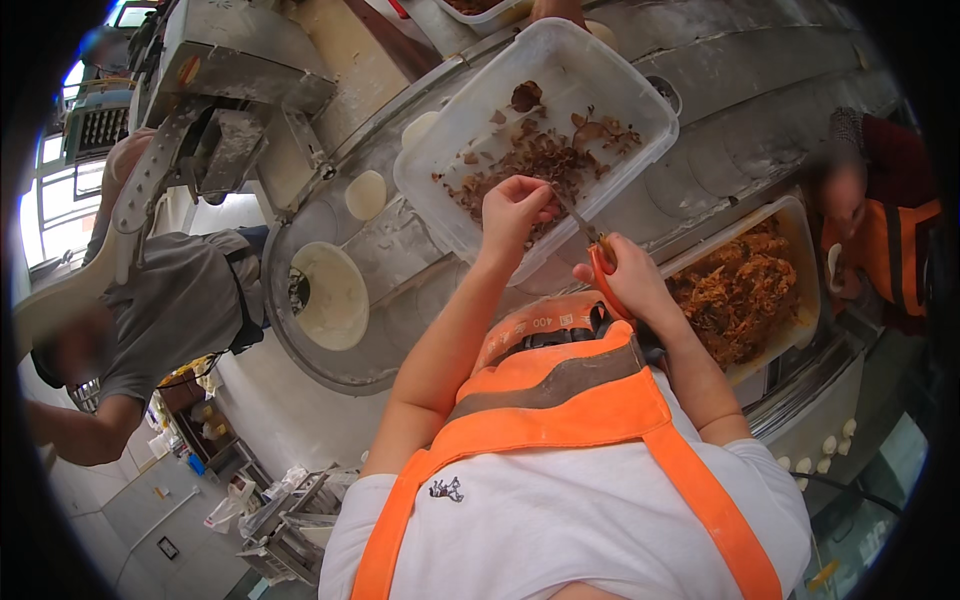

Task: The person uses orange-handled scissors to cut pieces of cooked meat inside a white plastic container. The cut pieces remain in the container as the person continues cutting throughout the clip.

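Observation:
A translucent plastic tub [420, 180] lies before me, with brown pieces of wood ear fungus [536, 150] scattered over its bottom. My left hand [517, 210] is over the tub's near side, its thumb and fingertips pinched on a small piece at the scissor tips; what the piece is cannot be made out. In my right hand [634, 274], at the tub's near right edge, are scissors [596, 259] with orange-red handles, their blades pointing towards my left fingertips. Below my hands is my orange apron [555, 382].
A tub of orange-brown shredded filling [735, 292] stands at right, beside a person in an orange apron [900, 247]. Round dough wrappers [366, 195] and a pale bowl [330, 296] lie on the metal conveyor [352, 379]. Machinery [240, 67] and another person [180, 292] are at left.

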Tool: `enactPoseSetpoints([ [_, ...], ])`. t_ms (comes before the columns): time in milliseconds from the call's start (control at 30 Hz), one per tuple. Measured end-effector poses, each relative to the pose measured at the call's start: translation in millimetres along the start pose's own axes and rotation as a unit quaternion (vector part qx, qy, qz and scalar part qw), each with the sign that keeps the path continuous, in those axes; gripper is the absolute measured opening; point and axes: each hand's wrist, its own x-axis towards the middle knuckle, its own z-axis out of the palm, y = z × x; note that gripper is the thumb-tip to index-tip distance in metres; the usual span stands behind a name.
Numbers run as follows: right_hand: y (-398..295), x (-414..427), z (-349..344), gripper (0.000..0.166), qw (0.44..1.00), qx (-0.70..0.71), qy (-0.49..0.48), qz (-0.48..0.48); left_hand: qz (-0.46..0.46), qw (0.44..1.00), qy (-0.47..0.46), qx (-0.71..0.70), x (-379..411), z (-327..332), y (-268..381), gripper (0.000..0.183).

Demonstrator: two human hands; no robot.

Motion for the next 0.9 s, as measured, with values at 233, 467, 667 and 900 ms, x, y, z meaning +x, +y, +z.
enactPoseSetpoints([
  [233, 7.9, 1.8, 1.4, 0.043, 0.993, 0.113, -0.017, 0.005, -0.052, 0.997, 0.017, -0.047, 0.4, -3.1, 5.5, 0.014],
  [467, -1.3, -1.5, -5.1, 0.046, 0.999, 0.017, -0.034, -0.020, -0.053, 0.996, -0.005, -0.068, 0.2, -6.1, -4.8, 0.015],
  [667, -1.5, 0.4, -5.6, 0.040, 0.992, 0.121, -0.036, 0.013, -0.050, 0.998, -0.027, -0.021, 3.1, -13.3, -4.7, 0.014],
  [900, 17.6, 7.0, -4.1, 0.039, 0.996, 0.083, 0.029, 0.017, 0.174, 0.810, 0.004, 0.559, 66.8, -60.5, 11.0, 0.012],
])
